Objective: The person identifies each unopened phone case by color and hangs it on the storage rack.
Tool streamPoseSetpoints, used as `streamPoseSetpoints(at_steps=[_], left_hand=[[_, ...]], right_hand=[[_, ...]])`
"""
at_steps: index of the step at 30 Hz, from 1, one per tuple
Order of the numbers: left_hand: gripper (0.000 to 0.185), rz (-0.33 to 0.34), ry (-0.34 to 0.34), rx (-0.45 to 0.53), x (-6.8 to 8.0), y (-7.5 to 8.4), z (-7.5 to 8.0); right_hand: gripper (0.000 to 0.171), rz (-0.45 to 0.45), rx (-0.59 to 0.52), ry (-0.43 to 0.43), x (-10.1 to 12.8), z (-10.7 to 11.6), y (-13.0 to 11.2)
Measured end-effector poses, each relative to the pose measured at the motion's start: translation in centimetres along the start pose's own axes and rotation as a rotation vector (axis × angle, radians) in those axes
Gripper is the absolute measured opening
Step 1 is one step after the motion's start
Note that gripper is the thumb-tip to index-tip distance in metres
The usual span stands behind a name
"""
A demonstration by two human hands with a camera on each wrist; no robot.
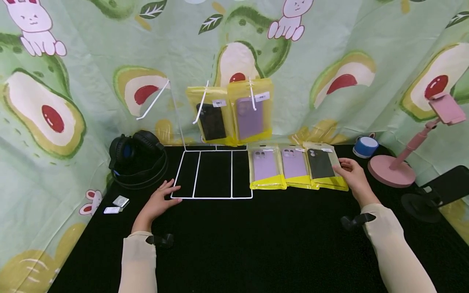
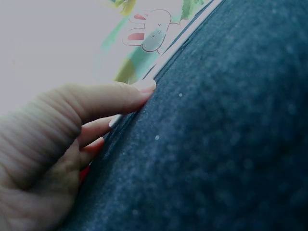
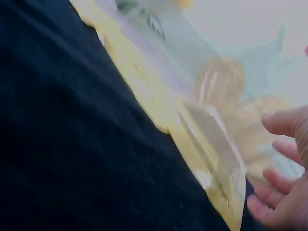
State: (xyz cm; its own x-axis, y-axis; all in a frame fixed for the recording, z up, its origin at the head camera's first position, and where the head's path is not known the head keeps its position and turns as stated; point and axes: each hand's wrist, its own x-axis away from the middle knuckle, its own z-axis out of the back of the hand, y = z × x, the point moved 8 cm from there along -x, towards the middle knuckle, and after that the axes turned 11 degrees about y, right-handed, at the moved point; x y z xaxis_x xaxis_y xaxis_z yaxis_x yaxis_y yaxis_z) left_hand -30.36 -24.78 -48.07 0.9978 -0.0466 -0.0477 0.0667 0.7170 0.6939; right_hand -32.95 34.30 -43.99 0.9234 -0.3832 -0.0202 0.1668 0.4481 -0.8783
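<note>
From the head view, my left hand (image 1: 158, 202) lies flat, fingers straight, on the black cloth (image 1: 256, 236) at the lower left corner of the white wire rack (image 1: 212, 175). My right hand (image 1: 353, 173), fingers relaxed, touches the right edge of the dark phone case packet (image 1: 324, 169), right of centre.

Left wrist view: my fingers (image 2: 110, 98) press the cloth.

Right wrist view: my fingers (image 3: 281, 122) hang loose beside the blurred packet (image 3: 211, 144).

A: Dark case (image 1: 321, 163)?
B: Black phone case in a clear, yellow-edged bag, flat on the desk, rightmost of three in a row, its left edge overlapping the purple case (image 1: 294, 164) beside it.
A: Contact?
B: Right hand (image 1: 352, 173) at its right edge.
</note>
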Motion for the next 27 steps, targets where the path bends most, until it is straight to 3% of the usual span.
streamPoseSetpoints(at_steps=[5,12,19,27], left_hand=[[0.053,-0.017,0.001,-0.011,-0.1,0.1,-0.1],[0.053,-0.022,0.007,-0.014,0.0,0.1,0.1],[0.053,-0.022,0.009,0.000,0.0,0.1,0.2],[0.053,-0.018,0.007,-0.007,0.1,0.0,0.1]], right_hand=[[0.082,-0.072,0.151,-0.043,-1.4,0.0,2.0],[0.081,-0.002,0.281,-0.061,-2.4,-1.0,2.6],[0.070,-0.025,0.262,-0.101,-2.2,-1.5,2.8],[0.046,0.005,0.119,0.019,-1.0,-0.9,2.6]])
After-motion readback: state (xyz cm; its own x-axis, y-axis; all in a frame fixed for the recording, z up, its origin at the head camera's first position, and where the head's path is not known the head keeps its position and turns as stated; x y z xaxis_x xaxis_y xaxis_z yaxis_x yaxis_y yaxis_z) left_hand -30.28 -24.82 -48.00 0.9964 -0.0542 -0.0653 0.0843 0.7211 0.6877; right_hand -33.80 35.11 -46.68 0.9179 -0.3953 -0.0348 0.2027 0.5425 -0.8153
